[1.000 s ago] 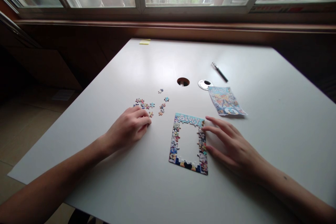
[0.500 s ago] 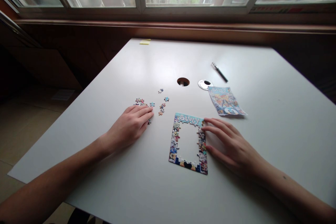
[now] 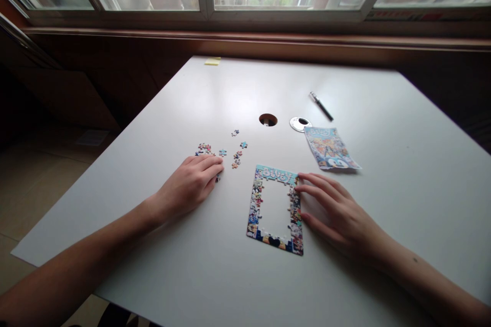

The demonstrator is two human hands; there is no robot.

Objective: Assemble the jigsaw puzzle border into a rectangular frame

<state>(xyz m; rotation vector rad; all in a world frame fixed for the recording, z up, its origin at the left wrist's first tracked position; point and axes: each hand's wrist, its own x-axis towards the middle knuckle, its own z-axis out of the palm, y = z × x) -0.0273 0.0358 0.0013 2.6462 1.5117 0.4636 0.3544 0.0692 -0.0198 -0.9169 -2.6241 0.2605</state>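
My left hand [image 3: 194, 180] rests palm-down over loose jigsaw pieces [image 3: 204, 148], its fingers side by side and bent a little. Its thumb and whatever lies under the palm are hidden. A piece pokes out beneath the fingertips. To its right are more small pieces, among them a blue piece [image 3: 244, 144] and an orange-toned cluster [image 3: 237, 159]. The assembled puzzle border [image 3: 274, 242], a rectangular ring around bare tabletop, lies in front of me. My right hand [image 3: 341, 212] touches its right edge with spread fingertips.
On the white table [image 3: 172, 271], a printed picture sheet [image 3: 332, 148] lies beyond my right hand. A metal grommet cover [image 3: 294, 123], a round cable hole [image 3: 268, 120] and a pen [image 3: 321, 106] are farther back. A yellow sticky note [image 3: 212, 61] is at the far edge, below the window.
My left hand has drawn back very slightly over the pieces. My right hand and the puzzle border stay put.
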